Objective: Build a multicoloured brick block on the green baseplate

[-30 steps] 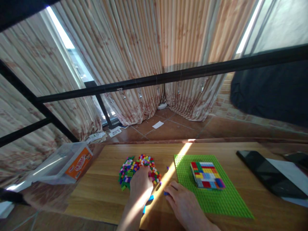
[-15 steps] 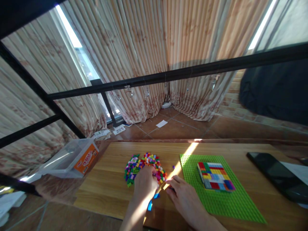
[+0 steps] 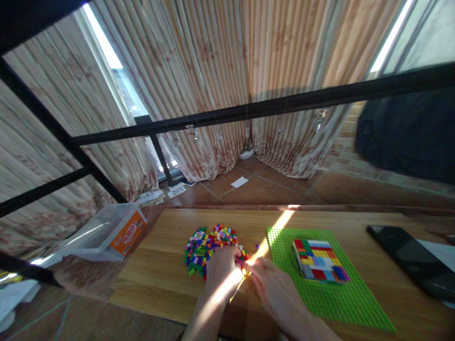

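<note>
A heap of small colourful toy bricks (image 3: 195, 251) lies on the wooden table. My left hand (image 3: 223, 269) is at the heap's right edge, fingers bent inward and closed; its fingertips are partly hidden, with pink and red bricks beside them. Close to its right, almost touching, is my right hand (image 3: 273, 284), thumb and fingers pinched together. Whatever sits in that pinch is too small to make out. On the green baseplate (image 3: 350, 303) to the right stands a flat, multicoloured brick build (image 3: 320, 260). One loose purple brick (image 3: 257, 246) lies between heap and baseplate.
A black phone-like slab (image 3: 408, 260) rests at the table's right, beside white paper. Left of the wooden table (image 3: 149, 279) stands a clear plastic box (image 3: 103, 237) with an orange label. A black metal rail (image 3: 227, 113) crosses in front of the curtains.
My left hand has shifted right, closer to my right hand, and its forearm now covers the blue bricks seen before. My right hand has moved slightly. The brick build looks unchanged.
</note>
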Tool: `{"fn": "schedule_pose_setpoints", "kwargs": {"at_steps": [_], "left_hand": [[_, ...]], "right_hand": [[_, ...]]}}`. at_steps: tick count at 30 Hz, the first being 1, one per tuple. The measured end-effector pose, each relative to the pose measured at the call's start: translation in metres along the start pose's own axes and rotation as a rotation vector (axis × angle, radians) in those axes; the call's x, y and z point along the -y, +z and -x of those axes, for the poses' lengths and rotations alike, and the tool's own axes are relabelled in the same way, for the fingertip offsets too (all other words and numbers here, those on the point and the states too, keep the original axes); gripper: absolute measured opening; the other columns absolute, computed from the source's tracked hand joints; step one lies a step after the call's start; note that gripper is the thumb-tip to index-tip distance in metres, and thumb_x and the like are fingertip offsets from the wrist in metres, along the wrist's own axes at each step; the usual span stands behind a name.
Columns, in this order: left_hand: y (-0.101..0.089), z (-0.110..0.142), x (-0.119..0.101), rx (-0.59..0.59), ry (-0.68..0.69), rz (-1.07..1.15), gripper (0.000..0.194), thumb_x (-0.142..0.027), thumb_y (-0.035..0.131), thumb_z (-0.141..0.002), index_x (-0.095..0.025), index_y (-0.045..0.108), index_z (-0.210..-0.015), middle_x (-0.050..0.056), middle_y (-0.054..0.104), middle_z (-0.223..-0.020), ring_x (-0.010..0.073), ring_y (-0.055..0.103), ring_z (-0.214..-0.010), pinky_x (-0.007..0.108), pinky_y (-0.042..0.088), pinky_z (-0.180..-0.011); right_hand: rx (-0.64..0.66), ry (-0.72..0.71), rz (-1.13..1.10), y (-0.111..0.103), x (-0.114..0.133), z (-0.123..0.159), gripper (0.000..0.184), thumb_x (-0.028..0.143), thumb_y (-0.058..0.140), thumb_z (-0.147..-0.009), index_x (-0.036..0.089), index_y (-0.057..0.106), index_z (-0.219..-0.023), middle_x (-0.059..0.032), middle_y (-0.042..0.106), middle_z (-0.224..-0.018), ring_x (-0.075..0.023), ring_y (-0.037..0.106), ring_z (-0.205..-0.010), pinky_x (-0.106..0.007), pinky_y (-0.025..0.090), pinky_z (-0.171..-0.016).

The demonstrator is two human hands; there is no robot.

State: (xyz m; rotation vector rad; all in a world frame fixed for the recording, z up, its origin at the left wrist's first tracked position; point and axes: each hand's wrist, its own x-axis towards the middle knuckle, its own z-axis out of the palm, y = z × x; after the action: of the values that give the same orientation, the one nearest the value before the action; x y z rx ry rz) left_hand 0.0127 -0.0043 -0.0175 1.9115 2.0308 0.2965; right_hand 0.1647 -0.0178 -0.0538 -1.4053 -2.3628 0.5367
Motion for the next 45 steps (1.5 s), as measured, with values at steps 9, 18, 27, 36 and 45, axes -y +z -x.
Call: {"fn": "schedule_pose_setpoints", "kwargs": {"at_steps": [9, 18, 27, 36, 45], "left_hand": [[-0.009, 0.001, 0.002, 0.021, -0.074, -0.023, 0.018, -0.018, 0.052, -0.076, -0.024, 0.065, -0.088, 0.002, 0.07, -0.085, 0.0173, 0.062, -0.081, 0.024, 0.039, -0.064], [-0.001, -0.002, -0.005, 0.045, -0.002, 0.027, 0.013, -0.023, 0.056, -0.075, -0.025, 0.069, -0.077, 0.001, 0.07, -0.081, 0.0177, 0.062, -0.075, 0.025, 0.038, -0.062], [-0.007, -0.001, -0.015, 0.091, -0.047, 0.029, 0.02, -0.026, 0.051, -0.076, -0.026, 0.071, -0.081, 0.004, 0.071, -0.088, 0.0222, 0.064, -0.084, 0.028, 0.042, -0.067], [-0.006, 0.0, -0.016, 0.146, -0.051, -0.011, 0.021, -0.019, 0.047, -0.079, -0.021, 0.068, -0.082, 0.007, 0.069, -0.093, 0.0203, 0.064, -0.086, 0.026, 0.043, -0.068], [-0.01, 0.004, -0.021, 0.054, -0.036, -0.062, 0.027, -0.014, 0.049, -0.078, -0.019, 0.064, -0.101, 0.009, 0.065, -0.106, 0.0207, 0.062, -0.091, 0.027, 0.045, -0.079]], "right_hand": [[-0.053, 0.019, 0.006, 0.0, -0.006, -0.002, 0.034, 0.012, 0.037, -0.089, 0.024, 0.066, -0.1, -0.006, 0.063, -0.091, -0.0185, 0.059, -0.085, -0.027, 0.043, -0.072], [-0.023, 0.079, 0.082, 0.001, -0.003, -0.002, 0.032, 0.01, 0.038, -0.089, 0.022, 0.067, -0.089, -0.0063, 0.063, -0.091, -0.0182, 0.06, -0.088, -0.025, 0.043, -0.072], [-0.046, 0.046, 0.068, 0.008, -0.006, -0.019, 0.031, 0.014, 0.042, -0.089, 0.024, 0.069, -0.098, -0.0062, 0.068, -0.098, -0.019, 0.061, -0.094, -0.025, 0.044, -0.078], [-0.086, 0.021, 0.097, 0.012, -0.002, -0.018, 0.033, 0.012, 0.041, -0.088, 0.025, 0.07, -0.099, -0.0062, 0.069, -0.108, -0.0204, 0.063, -0.096, -0.026, 0.048, -0.08], [-0.233, -0.011, -0.093, 0.01, -0.014, -0.016, 0.027, 0.02, 0.04, -0.09, 0.019, 0.066, -0.098, -0.0091, 0.068, -0.096, -0.02, 0.067, -0.081, -0.03, 0.051, -0.072]]}}
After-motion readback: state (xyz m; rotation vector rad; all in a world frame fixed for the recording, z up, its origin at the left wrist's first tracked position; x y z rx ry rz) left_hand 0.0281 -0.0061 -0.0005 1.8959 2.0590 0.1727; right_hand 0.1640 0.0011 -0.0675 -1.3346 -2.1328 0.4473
